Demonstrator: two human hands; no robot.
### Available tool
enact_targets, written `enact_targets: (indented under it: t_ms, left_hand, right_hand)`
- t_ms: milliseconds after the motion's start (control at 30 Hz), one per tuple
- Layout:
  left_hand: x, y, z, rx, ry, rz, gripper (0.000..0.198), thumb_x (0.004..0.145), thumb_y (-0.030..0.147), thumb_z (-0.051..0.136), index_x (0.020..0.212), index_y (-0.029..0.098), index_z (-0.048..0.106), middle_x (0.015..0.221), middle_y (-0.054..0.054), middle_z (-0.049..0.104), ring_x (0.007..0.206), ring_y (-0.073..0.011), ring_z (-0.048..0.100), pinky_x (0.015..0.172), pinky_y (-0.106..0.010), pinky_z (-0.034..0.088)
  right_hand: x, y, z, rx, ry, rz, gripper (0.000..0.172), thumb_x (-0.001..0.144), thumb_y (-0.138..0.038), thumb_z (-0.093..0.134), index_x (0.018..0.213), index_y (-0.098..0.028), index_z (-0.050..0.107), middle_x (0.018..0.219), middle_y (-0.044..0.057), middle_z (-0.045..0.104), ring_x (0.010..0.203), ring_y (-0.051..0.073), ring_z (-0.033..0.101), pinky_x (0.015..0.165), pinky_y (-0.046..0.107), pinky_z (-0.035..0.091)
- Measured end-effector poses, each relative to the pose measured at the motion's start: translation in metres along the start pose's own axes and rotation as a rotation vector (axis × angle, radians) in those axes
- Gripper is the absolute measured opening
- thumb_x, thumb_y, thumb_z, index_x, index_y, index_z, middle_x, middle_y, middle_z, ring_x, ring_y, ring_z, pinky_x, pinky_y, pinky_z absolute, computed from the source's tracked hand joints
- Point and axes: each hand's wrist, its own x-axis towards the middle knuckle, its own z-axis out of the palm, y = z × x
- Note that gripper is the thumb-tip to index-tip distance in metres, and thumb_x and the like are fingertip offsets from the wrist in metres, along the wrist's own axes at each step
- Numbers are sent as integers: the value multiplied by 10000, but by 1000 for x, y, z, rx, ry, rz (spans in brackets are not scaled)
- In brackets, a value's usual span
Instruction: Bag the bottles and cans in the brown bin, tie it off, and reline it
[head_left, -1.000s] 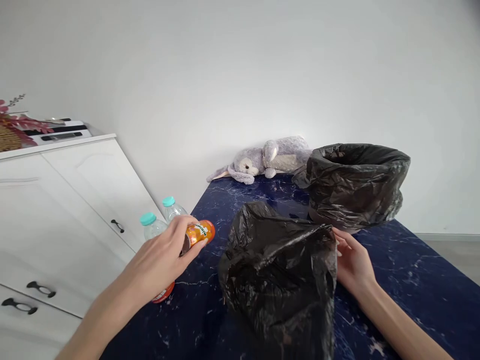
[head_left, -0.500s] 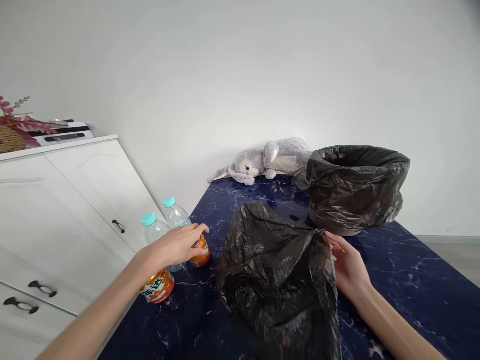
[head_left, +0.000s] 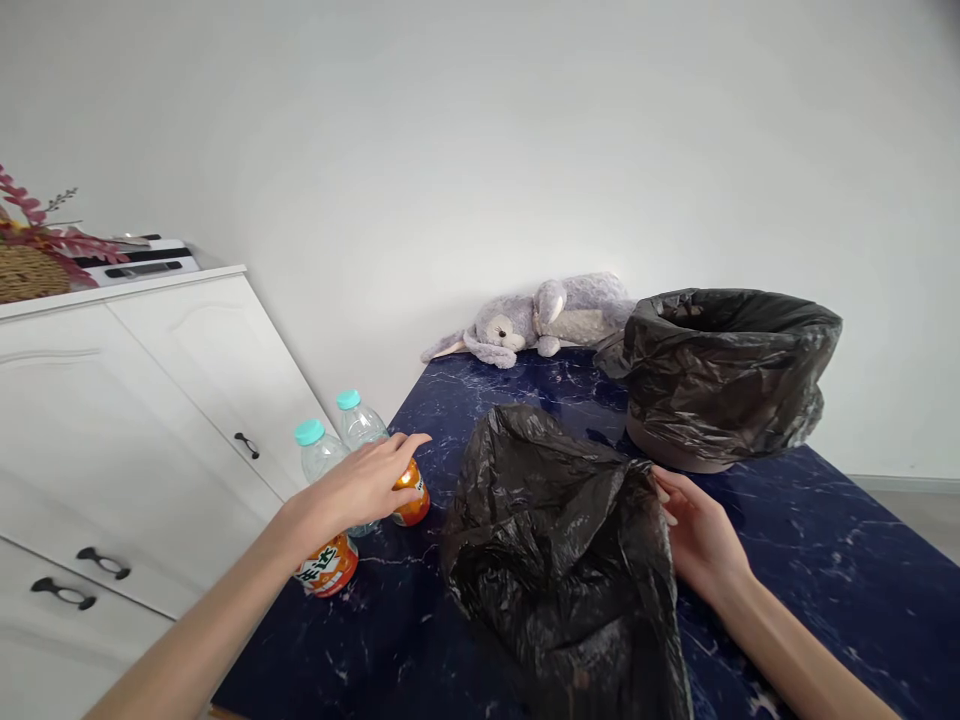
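My left hand point(head_left: 364, 487) reaches over the left edge of the dark blue marble table point(head_left: 795, 545). Its fingers are stretched out and lie on top of a small orange drink bottle point(head_left: 412, 500), which stands upright. A second orange bottle point(head_left: 328, 565) stands under my wrist. Just behind them are two clear water bottles with teal caps point(head_left: 310, 434) point(head_left: 349, 401). My right hand point(head_left: 694, 535) is closed on the right edge of a crumpled black plastic bag point(head_left: 562, 560) and holds it up on the table in front of me.
A round bin lined with a black bag point(head_left: 724, 375) stands at the back right of the table. A grey plush toy point(head_left: 536, 320) lies against the wall. A white cabinet point(head_left: 150, 400) with dark handles, topped by a flower basket point(head_left: 30, 265), stands at the left.
My left hand held the orange bottle tilted in the air, then set it upright beside the water bottles and loosened its grip. The bag's top has sagged a little under my right hand.
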Motion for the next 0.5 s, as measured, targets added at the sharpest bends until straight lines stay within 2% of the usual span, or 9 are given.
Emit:
enact_targets:
  t_ms: [100, 167, 267, 333, 367, 433, 500]
  left_hand:
    - [-7, 16, 6, 6, 152, 80, 488, 1061, 375, 522, 1518, 206, 524, 1505, -150, 616, 1376, -357, 578, 1105, -462, 456]
    - [-14, 30, 15, -44, 203, 166, 409, 1103, 441, 489, 1420, 208, 600, 1472, -125, 643, 1354, -329, 593, 1126, -448, 444]
    - [-22, 49, 35, -145, 122, 269, 532, 1064, 595, 562, 1441, 222, 601, 1452, -115, 669, 1324, -327, 633, 1080, -429, 492]
    - [-23, 57, 49, -156, 111, 308, 608, 989, 610, 688, 1450, 222, 603, 1397, -123, 705, 1288, -349, 662, 1058, -441, 507]
    - [-22, 59, 55, -150, 120, 325, 576, 972, 576, 731, 1413, 221, 628, 1340, -121, 733, 1244, -350, 686, 1040, -443, 512]
    - [-19, 63, 62, -138, 125, 367, 338, 995, 448, 742, 1242, 221, 703, 1182, -91, 785, 1101, -317, 740, 968, -418, 522]
    - [-17, 68, 61, -156, 119, 409, 115, 1031, 323, 695, 1050, 215, 729, 1045, -57, 800, 965, -268, 759, 885, -376, 518]
  right_hand:
    - [-4, -2, 3, -80, 21, -22, 524, 716, -507, 929, 630, -231, 492, 513, -76, 333, 474, 91, 298, 459, 241, 395]
    - [-9, -5, 2, -156, 37, -60, 492, 763, -510, 910, 655, -220, 527, 553, -64, 368, 498, 91, 299, 452, 234, 374]
    - [-26, -12, -3, -273, 118, -175, 381, 814, -522, 880, 831, -217, 651, 693, -24, 512, 589, 120, 413, 479, 242, 394]
    - [-43, -18, -7, -347, 209, -270, 406, 818, -540, 878, 1044, -260, 689, 763, -18, 564, 668, 153, 477, 539, 255, 437]
    - [-53, -21, -8, -421, 254, -330, 453, 821, -550, 872, 1133, -286, 677, 786, -18, 581, 704, 167, 502, 577, 263, 456]
    - [-73, -25, -8, -669, 315, -485, 504, 844, -569, 840, 1229, -317, 637, 850, -2, 618, 774, 198, 560, 655, 293, 488]
    - [-91, -27, -4, -1008, 306, -674, 506, 875, -569, 790, 1279, -324, 610, 970, 35, 657, 838, 232, 623, 716, 341, 515]
